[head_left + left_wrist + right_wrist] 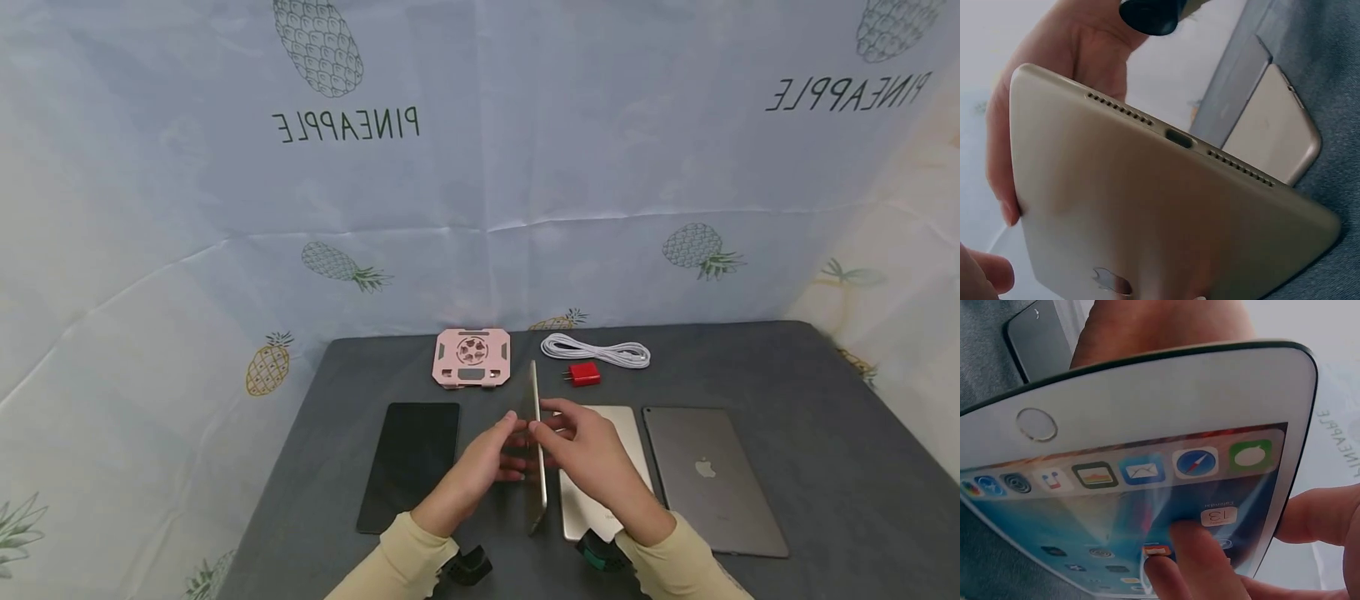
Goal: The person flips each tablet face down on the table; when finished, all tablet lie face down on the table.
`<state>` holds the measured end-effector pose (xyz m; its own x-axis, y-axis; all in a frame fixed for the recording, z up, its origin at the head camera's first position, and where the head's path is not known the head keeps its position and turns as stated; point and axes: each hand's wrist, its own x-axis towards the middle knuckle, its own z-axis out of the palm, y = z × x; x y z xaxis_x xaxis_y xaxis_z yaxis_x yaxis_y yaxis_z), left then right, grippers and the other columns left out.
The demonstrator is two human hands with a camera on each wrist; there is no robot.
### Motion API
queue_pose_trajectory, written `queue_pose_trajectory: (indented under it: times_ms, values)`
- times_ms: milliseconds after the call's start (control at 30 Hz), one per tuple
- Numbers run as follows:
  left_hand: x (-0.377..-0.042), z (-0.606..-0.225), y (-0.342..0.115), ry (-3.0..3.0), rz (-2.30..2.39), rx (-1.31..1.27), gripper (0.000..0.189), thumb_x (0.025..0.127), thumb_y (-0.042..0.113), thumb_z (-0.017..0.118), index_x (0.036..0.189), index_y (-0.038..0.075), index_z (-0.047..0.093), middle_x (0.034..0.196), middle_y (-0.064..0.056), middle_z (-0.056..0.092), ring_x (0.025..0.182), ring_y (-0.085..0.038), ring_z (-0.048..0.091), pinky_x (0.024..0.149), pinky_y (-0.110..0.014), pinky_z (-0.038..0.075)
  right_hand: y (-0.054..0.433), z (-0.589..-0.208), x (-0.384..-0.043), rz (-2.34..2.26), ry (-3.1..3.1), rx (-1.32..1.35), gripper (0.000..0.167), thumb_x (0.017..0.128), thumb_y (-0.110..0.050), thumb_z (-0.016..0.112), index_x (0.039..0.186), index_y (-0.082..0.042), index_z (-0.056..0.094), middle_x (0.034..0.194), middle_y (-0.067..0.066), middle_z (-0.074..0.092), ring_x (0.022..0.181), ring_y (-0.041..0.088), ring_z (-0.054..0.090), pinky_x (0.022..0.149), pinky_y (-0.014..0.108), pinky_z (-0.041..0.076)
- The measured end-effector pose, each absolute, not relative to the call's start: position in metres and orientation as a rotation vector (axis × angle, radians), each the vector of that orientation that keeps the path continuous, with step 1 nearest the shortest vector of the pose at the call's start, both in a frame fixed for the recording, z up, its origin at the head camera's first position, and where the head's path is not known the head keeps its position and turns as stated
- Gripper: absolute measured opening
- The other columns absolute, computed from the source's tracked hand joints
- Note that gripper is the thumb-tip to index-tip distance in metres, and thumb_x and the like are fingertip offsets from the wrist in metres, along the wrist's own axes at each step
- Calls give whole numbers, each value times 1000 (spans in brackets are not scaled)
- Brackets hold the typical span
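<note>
A pineapple-print cloth fills the top of the head view, and the dark desk spreads across the bottom. On the desk, the grey iPad lies flat at lower right, logo up, with nothing touching it; the black tablet lies flat left of centre, likewise untouched; the champagne tablet lies flat beside the grey one, partly under the right forearm. The gold iPad is the one in hand, on edge at lower centre, with its logo side toward the left of the frame and its lit home screen toward the right. The right hand pinches it by the edge, thumb hooked over and fingers on the screen side; the left hand has its fingers loosely spread at the back, and I cannot tell how many of them touch. As I judge it, the picking up is done and the handling is midway: the gold iPad is not yet laid flat, and whether its lower corner meets the desk is unclear. The smaller things look unused so far: the pink stand is folded at upper centre of the desk, the white cable lies bundled to its right, and the red charger sits just below, unconnected; the gold iPad's charging port is empty too.
</note>
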<state>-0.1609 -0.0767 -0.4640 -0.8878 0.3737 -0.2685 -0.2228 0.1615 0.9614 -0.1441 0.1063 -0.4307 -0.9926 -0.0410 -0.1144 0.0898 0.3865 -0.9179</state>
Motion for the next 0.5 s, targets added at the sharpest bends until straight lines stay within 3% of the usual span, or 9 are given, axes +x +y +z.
queue_pose_trajectory:
  times_ms: [300, 500]
  values:
    - [-160, -470, -73, 2014, 1726, 128, 74, 115, 54, 31, 156, -4, 50, 150, -28, 58, 117, -35, 68, 104, -56, 58, 119, -434, -141, -1771, 2483, 36, 48, 103, -20, 72, 148, -4, 63, 124, 16, 78, 106, 27, 80, 73, 40, 68]
    - [-159, -472, -74, 2028, 1699, 96, 76, 114, 58, 34, 157, -3, 50, 151, -28, 57, 120, -36, 67, 106, -57, 57, 129, -439, -139, -1808, 2478, 71, 44, 102, -13, 69, 144, -1, 65, 121, 18, 79, 101, 25, 80, 70, 37, 68]
